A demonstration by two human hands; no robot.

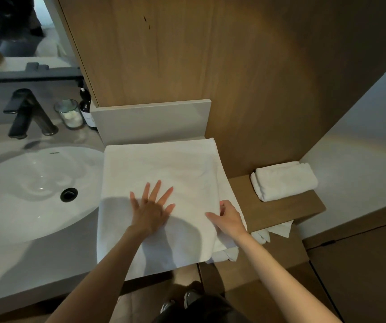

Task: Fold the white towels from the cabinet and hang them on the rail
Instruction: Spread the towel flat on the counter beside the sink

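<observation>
While the left hand (151, 212) lies flat on the towel (164, 164), fingers straight and spread, the right hand (228, 219) pinches the towel's right edge, thumb on top, fingers tucked under.

Towel position: on the counter (24, 271), right of the sink (24, 194). Far edge meets the low backsplash (150, 122); near edge overhangs the counter front. At least two layers. A lower layer shows along the right side, and a loose corner hangs by the shelf (280, 210).

Key relation: the long axis runs away from the person, near to far. The gripped edge is the right long side, and the bulk of the cloth lies left of that grip, under the flat left hand. Right hand is nearer the free edge; left hand acts as anchor.

Judgement: the next fold likely carries the right side over to the left, creasing along the left hand. Risk: the under-layer drags askew.

Materials:
- Towel: white terry, soft, matte, faintly creased, limp at the corners.
- Counter: smooth, pale, hard.
- Shelf: wood-grain, carrying a second towel (284, 180) folded into a thick pad.

No rail in view.
</observation>
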